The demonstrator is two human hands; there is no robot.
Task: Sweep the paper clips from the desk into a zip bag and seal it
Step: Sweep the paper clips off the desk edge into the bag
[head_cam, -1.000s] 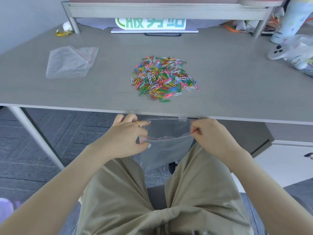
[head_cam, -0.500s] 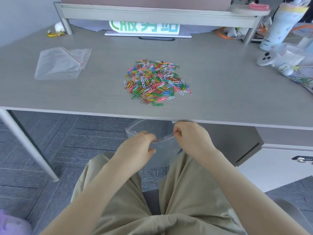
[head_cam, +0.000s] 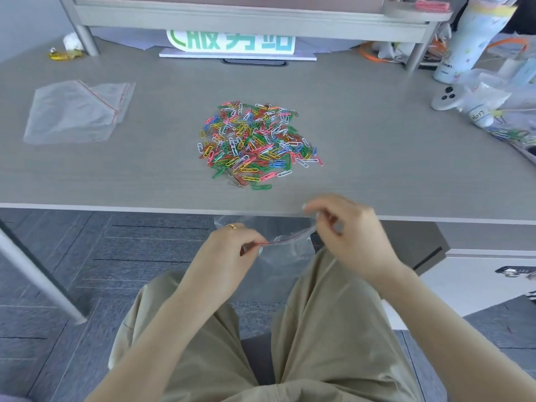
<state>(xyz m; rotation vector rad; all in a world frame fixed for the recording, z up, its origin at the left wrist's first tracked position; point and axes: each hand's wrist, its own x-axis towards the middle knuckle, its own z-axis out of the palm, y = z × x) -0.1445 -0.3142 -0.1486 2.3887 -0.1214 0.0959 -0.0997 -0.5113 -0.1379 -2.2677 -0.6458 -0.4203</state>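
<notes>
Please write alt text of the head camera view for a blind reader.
Two bare hands, left hand and right hand, pinch a clear plastic zip bag below the grey desk edge. A heap of colourful paper clips lies on it.

Green-lettered sign (head_cam: 232, 42), patterned tumbler (head_cam: 470, 39), white controller (head_cam: 445, 97), grey riser shelf (head_cam: 232, 17)

Bare forearms, no sleeves showing; a gold ring (head_cam: 232, 226) on the left hand (head_cam: 232, 250); khaki trousers (head_cam: 333, 329).
</notes>
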